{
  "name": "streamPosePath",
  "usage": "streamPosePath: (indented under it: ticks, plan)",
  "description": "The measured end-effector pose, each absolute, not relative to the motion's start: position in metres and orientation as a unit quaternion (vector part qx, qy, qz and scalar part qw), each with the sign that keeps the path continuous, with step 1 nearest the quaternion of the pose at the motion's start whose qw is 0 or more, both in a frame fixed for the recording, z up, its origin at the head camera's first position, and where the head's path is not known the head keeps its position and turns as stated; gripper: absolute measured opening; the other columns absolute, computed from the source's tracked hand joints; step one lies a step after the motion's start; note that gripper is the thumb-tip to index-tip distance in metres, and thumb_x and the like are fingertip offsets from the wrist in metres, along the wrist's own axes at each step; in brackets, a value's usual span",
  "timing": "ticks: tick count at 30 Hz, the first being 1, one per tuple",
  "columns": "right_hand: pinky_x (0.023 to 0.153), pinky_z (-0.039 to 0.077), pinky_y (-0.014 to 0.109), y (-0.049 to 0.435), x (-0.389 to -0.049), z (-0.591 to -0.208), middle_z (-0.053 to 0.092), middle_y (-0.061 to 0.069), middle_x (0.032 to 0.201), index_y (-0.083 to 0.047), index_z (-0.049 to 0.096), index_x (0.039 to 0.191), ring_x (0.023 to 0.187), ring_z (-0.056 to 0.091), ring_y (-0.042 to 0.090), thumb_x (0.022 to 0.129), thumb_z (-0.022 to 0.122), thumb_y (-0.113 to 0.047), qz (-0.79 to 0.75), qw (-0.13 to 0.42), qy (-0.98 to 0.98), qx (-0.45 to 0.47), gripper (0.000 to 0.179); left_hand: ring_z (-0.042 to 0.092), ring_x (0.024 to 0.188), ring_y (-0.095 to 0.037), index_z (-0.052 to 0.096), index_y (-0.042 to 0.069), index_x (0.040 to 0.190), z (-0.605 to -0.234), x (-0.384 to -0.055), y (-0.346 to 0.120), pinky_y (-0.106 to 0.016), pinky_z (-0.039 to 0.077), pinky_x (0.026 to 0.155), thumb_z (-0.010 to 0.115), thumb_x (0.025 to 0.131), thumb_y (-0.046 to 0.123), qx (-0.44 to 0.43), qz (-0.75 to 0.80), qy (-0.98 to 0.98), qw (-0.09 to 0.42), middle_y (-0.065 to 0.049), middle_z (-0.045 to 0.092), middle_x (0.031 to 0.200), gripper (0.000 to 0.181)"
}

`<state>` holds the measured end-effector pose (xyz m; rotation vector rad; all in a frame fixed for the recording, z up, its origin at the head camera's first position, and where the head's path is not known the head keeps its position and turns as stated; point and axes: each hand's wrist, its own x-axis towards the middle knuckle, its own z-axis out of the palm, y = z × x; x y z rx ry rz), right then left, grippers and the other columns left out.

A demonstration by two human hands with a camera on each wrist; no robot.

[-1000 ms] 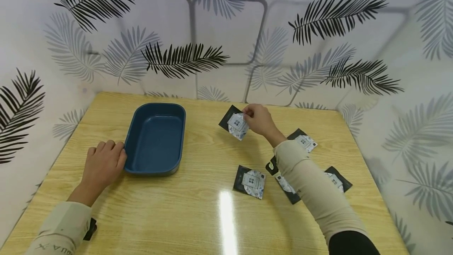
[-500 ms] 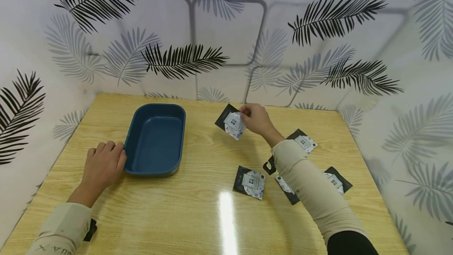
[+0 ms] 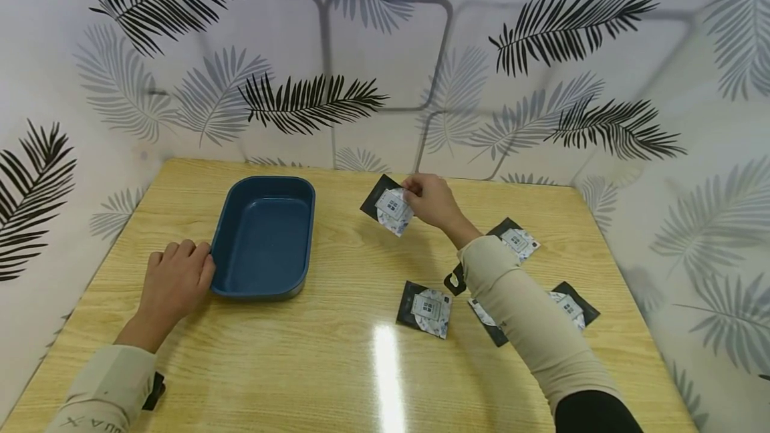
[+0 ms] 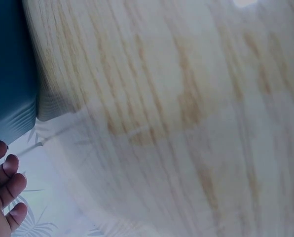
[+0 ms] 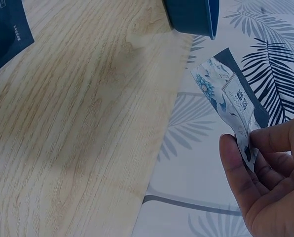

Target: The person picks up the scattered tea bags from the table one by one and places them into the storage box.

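In the head view my right hand point(image 3: 432, 200) pinches a flat square sachet point(image 3: 391, 204) between thumb and fingers, raised over the back middle of the table. The sachet is black along one side, with a white label and blue floral print; the right wrist view shows it slightly bent at the pinch. My left hand point(image 3: 178, 277) holds the left rim of a deep blue rectangular tray point(image 3: 263, 246), whose inside is bare. In the left wrist view its curled fingers point(image 4: 11, 190) show beside the tray's outer wall point(image 4: 11, 64).
Several matching sachets lie on the wooden table point(image 3: 289, 366): one in front point(image 3: 424, 309), one behind the right sleeve point(image 3: 517, 240), one far right point(image 3: 575, 305), one partly hidden under the forearm point(image 3: 488, 323). A leaf-patterned wall covering point(image 3: 391, 52) rises behind the table.
My right hand has moved slowly leftward with the sachet, slightly closer to the tray. My left hand and the tray have stayed in place.
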<state>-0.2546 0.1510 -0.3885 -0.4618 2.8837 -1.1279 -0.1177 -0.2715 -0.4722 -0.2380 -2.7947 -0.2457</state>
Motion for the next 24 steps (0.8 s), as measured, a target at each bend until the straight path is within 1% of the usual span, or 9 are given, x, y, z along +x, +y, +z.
streamPosePath:
  ticks: [5, 12, 20, 24]
  plan:
    - [0.069, 0.051, 0.029, 0.1497, -0.2545, -0.3893, 0.071, 0.021, 0.099, 0.004, 0.068, 0.105, 0.085, 0.068, 0.028, 0.095, 0.056, -0.002, -0.373, 0.007, 0.917, -0.145, 0.016, 0.046, 0.079, -0.035, 0.052, 0.004, 0.094, -0.4715, -0.1178, -0.2713, -0.047, 0.031, 0.068, 0.044, 0.101, 0.016, -0.084, -0.086, -0.98, 0.16, -0.017, 0.054, 0.09, 0.016]
    - [0.062, 0.053, 0.025, 0.1471, -0.2542, -0.3919, 0.071, 0.022, 0.1, 0.005, 0.067, 0.108, 0.084, 0.069, 0.028, 0.096, 0.055, -0.002, -0.385, 0.019, 0.912, -0.144, 0.018, 0.046, 0.077, -0.035, 0.052, 0.005, 0.091, -0.4733, -0.1169, -0.2739, -0.047, 0.031, 0.068, 0.045, 0.1, 0.015, -0.086, -0.083, -0.978, 0.172, -0.015, 0.053, 0.087, 0.015]
    - [0.061, 0.053, 0.026, 0.1458, -0.2529, -0.3907, 0.07, 0.021, 0.099, 0.004, 0.067, 0.107, 0.083, 0.068, 0.027, 0.096, 0.055, -0.002, -0.389, 0.018, 0.91, -0.144, 0.017, 0.047, 0.078, -0.035, 0.053, 0.004, 0.094, -0.4743, -0.1185, -0.2736, -0.048, 0.031, 0.068, 0.045, 0.1, 0.015, -0.087, -0.084, -0.977, 0.176, -0.017, 0.055, 0.089, 0.015]
    - [0.063, 0.053, 0.026, 0.1441, -0.2521, -0.3924, 0.07, 0.021, 0.1, 0.004, 0.067, 0.107, 0.084, 0.068, 0.028, 0.096, 0.055, -0.003, -0.392, 0.023, 0.909, -0.141, 0.018, 0.047, 0.076, -0.034, 0.052, 0.004, 0.092, -0.4743, -0.1179, -0.2719, -0.047, 0.031, 0.068, 0.046, 0.1, 0.015, -0.086, -0.083, -0.977, 0.175, -0.016, 0.054, 0.088, 0.015]
